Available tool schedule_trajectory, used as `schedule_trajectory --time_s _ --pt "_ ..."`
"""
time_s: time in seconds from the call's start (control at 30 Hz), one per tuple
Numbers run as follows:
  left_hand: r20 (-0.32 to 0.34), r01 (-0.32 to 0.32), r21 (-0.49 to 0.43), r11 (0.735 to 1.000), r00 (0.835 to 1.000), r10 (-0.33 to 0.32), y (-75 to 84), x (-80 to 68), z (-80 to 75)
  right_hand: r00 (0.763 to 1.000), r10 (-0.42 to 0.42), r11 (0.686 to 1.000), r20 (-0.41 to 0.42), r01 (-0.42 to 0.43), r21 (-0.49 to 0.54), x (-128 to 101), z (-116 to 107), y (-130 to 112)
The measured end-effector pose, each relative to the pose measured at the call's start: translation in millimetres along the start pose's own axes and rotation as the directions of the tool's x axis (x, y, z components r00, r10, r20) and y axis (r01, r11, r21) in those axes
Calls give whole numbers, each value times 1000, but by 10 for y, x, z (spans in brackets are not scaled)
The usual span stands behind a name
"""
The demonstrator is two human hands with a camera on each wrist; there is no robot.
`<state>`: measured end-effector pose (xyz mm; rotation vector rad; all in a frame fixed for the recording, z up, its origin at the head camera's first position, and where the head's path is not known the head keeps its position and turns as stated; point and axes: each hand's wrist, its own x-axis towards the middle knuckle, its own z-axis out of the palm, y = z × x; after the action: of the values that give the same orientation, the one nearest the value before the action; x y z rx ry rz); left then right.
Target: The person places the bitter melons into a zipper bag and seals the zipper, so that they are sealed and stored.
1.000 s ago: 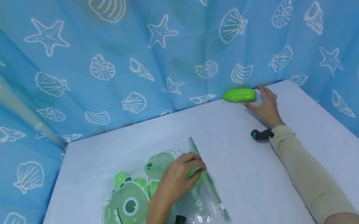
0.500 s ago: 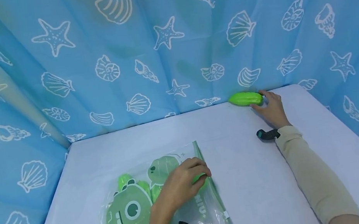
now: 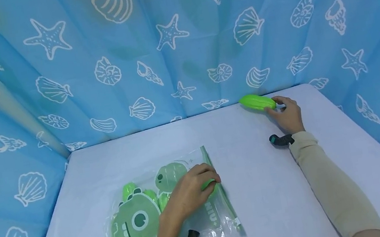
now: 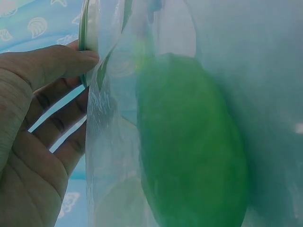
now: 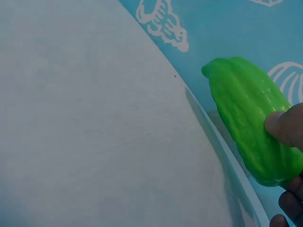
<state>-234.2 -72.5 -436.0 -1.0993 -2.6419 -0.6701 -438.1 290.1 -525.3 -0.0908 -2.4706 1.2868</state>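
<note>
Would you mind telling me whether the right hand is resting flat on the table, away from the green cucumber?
No, the right hand grips the cucumber at its end, near the curtain.

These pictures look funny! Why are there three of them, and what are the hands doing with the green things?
They all show one moment, seen by three cameras on one person. The big picture comes from a camera on the head, looking down at a pale table with blue seashell curtains around it. The other two come from small cameras strapped to the wrists, so everything looks very close. The left hand pinches the edge of a clear zip bag with a dinosaur printed on it; green toys lie inside. The left wrist view shows that bag close up, with a green toy inside. The right hand grips a green toy cucumber at the table's far edge.
</note>
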Motion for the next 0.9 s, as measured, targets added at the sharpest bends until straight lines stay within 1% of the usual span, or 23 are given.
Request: schedule_trajectory --time_s 0.17,0.27,0.4,0.57,0.67,0.83,0.9 --pt "0 17 -2 1000 1000 -17 -2 -6 -11 1000 14 1000 16 -14 8 -127 0 -36" --pt "-1 17 -15 1000 1000 -17 -7 -5 -14 1000 21 1000 12 -22 13 -203 -6 -69" --pt "-10 11 -28 1000 1000 -11 -22 -2 -31 1000 11 1000 17 -11 24 -287 -4 -141" --pt "-24 13 -21 1000 1000 -14 -45 2 -60 999 -14 999 46 12 40 -372 14 -233" --pt "-27 -2 -27 1000 1000 2 -48 13 -62 999 -25 999 46 23 36 -432 -1 -249" --pt "-36 -10 -47 999 999 8 -43 13 -30 997 -36 999 66 33 40 -612 -32 -262" --pt "-29 -6 -49 999 1000 5 -42 4 -13 996 -25 999 84 22 45 -710 -31 -273"
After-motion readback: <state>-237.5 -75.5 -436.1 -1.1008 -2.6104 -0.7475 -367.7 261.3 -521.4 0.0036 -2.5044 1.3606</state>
